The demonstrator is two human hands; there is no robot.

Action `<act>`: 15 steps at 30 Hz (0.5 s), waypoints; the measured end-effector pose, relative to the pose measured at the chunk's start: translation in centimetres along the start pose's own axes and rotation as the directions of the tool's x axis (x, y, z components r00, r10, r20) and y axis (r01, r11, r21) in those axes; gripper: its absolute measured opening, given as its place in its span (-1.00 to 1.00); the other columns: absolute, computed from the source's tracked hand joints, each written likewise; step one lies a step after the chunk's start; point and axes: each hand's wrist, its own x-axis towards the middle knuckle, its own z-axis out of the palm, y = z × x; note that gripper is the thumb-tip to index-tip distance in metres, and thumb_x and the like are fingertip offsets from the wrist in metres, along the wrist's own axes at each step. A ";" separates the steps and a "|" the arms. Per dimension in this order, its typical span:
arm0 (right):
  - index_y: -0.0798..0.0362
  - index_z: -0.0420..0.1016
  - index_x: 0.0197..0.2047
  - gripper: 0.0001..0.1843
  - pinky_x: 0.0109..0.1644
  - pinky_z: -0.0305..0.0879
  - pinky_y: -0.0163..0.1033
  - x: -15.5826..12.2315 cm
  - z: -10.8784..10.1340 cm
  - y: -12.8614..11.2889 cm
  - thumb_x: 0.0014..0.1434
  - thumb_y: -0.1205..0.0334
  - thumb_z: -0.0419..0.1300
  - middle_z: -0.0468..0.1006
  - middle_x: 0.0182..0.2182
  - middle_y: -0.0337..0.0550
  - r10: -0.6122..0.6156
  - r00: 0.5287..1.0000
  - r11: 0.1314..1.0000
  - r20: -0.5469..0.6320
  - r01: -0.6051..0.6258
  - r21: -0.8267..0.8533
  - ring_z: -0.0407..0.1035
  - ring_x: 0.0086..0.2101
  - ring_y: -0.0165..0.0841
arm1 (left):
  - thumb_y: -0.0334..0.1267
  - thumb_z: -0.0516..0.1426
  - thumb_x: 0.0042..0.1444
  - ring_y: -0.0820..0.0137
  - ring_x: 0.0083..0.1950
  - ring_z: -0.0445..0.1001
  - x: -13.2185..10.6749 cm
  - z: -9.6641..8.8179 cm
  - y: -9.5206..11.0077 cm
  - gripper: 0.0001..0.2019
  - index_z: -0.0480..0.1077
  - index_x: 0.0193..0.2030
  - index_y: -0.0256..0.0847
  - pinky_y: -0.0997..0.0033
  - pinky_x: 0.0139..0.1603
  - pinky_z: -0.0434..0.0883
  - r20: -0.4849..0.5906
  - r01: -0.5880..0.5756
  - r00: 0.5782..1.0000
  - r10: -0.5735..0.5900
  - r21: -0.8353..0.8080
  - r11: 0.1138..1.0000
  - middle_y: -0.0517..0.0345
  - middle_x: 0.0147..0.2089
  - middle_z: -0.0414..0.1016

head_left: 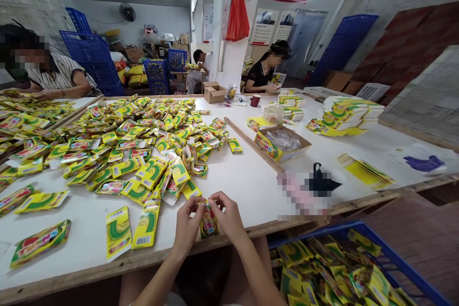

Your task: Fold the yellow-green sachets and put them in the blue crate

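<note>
My left hand (188, 222) and my right hand (227, 217) meet at the near edge of the white table (247, 186). Both pinch the top of one small yellow and green packet (209, 222) that hangs between them. A big heap of the same flat packets (136, 143) covers the table just beyond my hands. Two loose yellow packets (131, 229) lie to the left of my left hand.
A blue crate of packets (344, 267) stands on the floor at the lower right. An open cardboard box (283, 143), a wooden strip (251, 143) and a black mask (321, 181) lie to the right. Three other people sit at the far side. Blue crates (89, 52) are stacked behind.
</note>
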 end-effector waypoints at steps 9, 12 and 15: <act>0.03 0.49 -0.24 -0.86 -0.17 0.37 -0.26 -1.3 -0.1 1.0 0.23 0.22 0.12 0.56 -0.28 -0.16 -0.086 0.995 0.992 0.042 0.082 0.099 0.44 -0.26 -0.32 | -0.13 0.15 0.16 0.24 -0.09 0.51 -0.7 -0.6 -0.5 -0.79 0.53 -0.16 -0.16 0.34 -0.17 0.43 0.120 -0.071 0.991 0.064 0.050 0.996 0.04 -0.15 0.58; 0.02 0.48 -0.23 -0.85 -0.18 0.40 -0.24 -2.4 0.6 0.8 0.26 0.21 0.09 0.56 -0.30 -0.15 -0.105 0.994 0.989 -0.026 0.107 0.102 0.45 -0.27 -0.30 | -0.15 0.12 0.20 0.23 -0.05 0.50 -1.4 -1.1 -0.6 -0.76 0.53 -0.08 -0.12 0.30 -0.12 0.45 0.185 -0.107 0.978 0.093 0.067 0.992 0.03 -0.10 0.58; -0.01 0.48 -0.23 -0.85 -0.14 0.39 -0.18 -4.4 -1.6 0.7 0.27 0.18 0.11 0.54 -0.28 -0.12 -0.190 0.952 0.982 -0.241 0.178 -0.071 0.44 -0.23 -0.26 | -0.19 0.11 0.21 0.21 0.04 0.48 -1.6 -2.1 -0.7 -0.66 0.41 0.12 -0.06 0.22 0.00 0.44 0.219 -0.206 0.961 0.167 0.170 0.964 -0.01 0.06 0.51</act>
